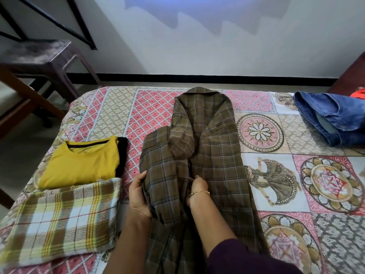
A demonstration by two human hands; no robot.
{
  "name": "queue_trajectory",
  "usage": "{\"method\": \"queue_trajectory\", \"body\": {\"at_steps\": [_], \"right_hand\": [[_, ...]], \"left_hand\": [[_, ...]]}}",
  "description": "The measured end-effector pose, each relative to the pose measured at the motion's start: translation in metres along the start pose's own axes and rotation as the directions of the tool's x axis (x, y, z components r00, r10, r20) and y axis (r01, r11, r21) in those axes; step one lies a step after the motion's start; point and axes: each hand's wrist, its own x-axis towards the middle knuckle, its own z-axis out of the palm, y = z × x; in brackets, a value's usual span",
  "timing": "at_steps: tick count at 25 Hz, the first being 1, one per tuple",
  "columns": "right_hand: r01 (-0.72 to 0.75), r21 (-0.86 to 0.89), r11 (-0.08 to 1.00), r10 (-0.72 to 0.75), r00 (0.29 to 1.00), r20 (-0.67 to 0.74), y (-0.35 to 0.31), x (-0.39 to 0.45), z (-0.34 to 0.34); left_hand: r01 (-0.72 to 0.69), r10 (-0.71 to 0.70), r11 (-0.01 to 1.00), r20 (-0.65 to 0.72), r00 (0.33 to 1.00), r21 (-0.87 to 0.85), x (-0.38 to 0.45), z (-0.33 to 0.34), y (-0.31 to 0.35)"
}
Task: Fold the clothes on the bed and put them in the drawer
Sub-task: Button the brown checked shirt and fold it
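Note:
A brown checked shirt [205, 139] lies lengthwise down the middle of the bed [276, 139], collar at the far end, one sleeve folded across its front. My left hand [139, 192] grips the shirt's left edge. My right hand [197, 189], with a gold bracelet at the wrist, pinches the fabric near the shirt's centre line. A folded yellow T-shirt [83, 163] rests on the left side of the bed. In front of it sits a folded yellow-and-white checked cloth [61, 222]. Blue jeans [335, 119] lie bunched at the far right.
A dark plastic stool [39, 56] and a wooden frame [21, 95] stand on the floor off the bed's far left corner. A white wall [197, 36] runs behind the bed. A scrap of red fabric [360, 96] and brown furniture [351, 76] show at the right edge.

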Motion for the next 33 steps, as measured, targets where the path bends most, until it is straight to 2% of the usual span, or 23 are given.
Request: {"method": "queue_trajectory", "body": {"at_steps": [2,4,5,6,7,8,9,10,12,13,15,17,18,19,22,24,25,26,28,31,33], "right_hand": [[0.024,-0.010,1.000,-0.022,0.979,0.205,0.003,-0.004,0.001],[0.168,0.012,0.986,-0.160,0.912,0.377,0.003,-0.016,0.009],[0.290,-0.021,0.957,-0.253,0.866,0.432,0.001,-0.022,0.015],[0.432,-0.103,0.896,-0.323,0.793,0.517,-0.001,-0.030,0.023],[0.573,-0.226,0.788,-0.368,0.733,0.572,0.000,-0.039,0.031],[0.672,-0.302,0.676,-0.417,0.687,0.595,0.002,-0.040,0.036],[0.710,-0.311,0.632,-0.470,0.670,0.575,0.003,-0.038,0.037],[0.709,-0.289,0.643,-0.521,0.681,0.514,0.003,-0.037,0.035],[0.687,-0.375,0.623,-0.566,0.726,0.391,0.004,-0.026,0.025],[0.680,-0.495,0.541,-0.556,0.731,0.396,0.004,-0.018,0.021],[0.704,-0.649,0.288,-0.479,0.693,0.539,0.004,0.000,0.021],[0.729,-0.684,0.009,-0.349,0.643,0.681,0.001,0.010,0.027],[0.721,-0.689,-0.080,-0.318,0.636,0.703,-0.002,0.014,0.031],[0.702,-0.701,-0.123,-0.327,0.639,0.697,-0.004,0.015,0.035],[0.656,-0.749,-0.096,-0.485,0.626,0.610,-0.009,0.004,0.025],[0.561,-0.823,-0.094,-0.579,0.641,0.503,-0.015,-0.005,0.007],[0.518,-0.846,-0.127,-0.605,0.636,0.480,-0.018,-0.006,-0.003],[0.468,-0.861,-0.198,-0.610,0.629,0.482,-0.022,-0.008,-0.010],[0.330,-0.862,-0.384,-0.549,0.669,0.501,-0.028,-0.007,-0.020],[0.228,-0.811,-0.540,-0.503,0.684,0.528,-0.031,-0.002,-0.031],[0.226,-0.772,-0.594,-0.469,0.683,0.560,-0.031,0.002,-0.037]], "left_hand": [[-0.010,0.012,1.000,0.055,0.998,-0.028,-0.001,-0.001,-0.003],[-0.023,0.023,1.000,0.079,0.997,-0.005,0.006,-0.010,-0.001],[-0.012,0.013,1.000,0.114,0.993,-0.006,0.007,-0.009,0.001],[0.004,0.005,0.999,0.180,0.984,-0.051,0.008,-0.007,0.005],[0.030,-0.008,0.997,0.279,0.960,-0.076,0.007,-0.008,0.008],[0.017,-0.010,1.000,0.277,0.961,-0.023,0.009,-0.010,0.010],[0.043,-0.051,0.998,0.209,0.977,0.040,0.013,-0.014,0.014],[0.025,-0.036,0.994,0.103,0.994,0.110,0.016,-0.017,0.016],[0.009,-0.019,0.986,0.058,0.998,0.165,0.008,-0.011,0.020],[0.010,-0.019,0.985,0.053,0.998,0.171,0.008,-0.008,0.022],[0.017,-0.025,0.986,0.046,0.999,0.166,0.008,-0.001,0.024],[0.016,-0.026,0.982,0.052,0.998,0.191,0.006,0.012,0.022],[0.015,-0.026,0.983,0.062,0.998,0.184,0.006,0.014,0.021],[0.023,-0.032,0.985,0.055,0.998,0.170,0.006,0.013,0.019],[0.094,-0.104,0.980,0.045,0.994,0.174,0.010,0.006,0.010],[0.135,-0.143,0.972,0.027,0.989,0.195,0.017,-0.001,0.001],[0.166,-0.171,0.961,0.006,0.985,0.219,0.021,-0.002,-0.004],[0.202,-0.201,0.946,-0.029,0.979,0.254,0.025,-0.003,-0.008],[0.261,-0.232,0.912,-0.126,0.964,0.316,0.032,-0.005,-0.019],[0.268,-0.179,0.890,-0.258,0.949,0.367,0.036,-0.009,-0.039],[0.250,-0.107,0.845,-0.308,0.945,0.473,0.036,-0.008,-0.053]]}}
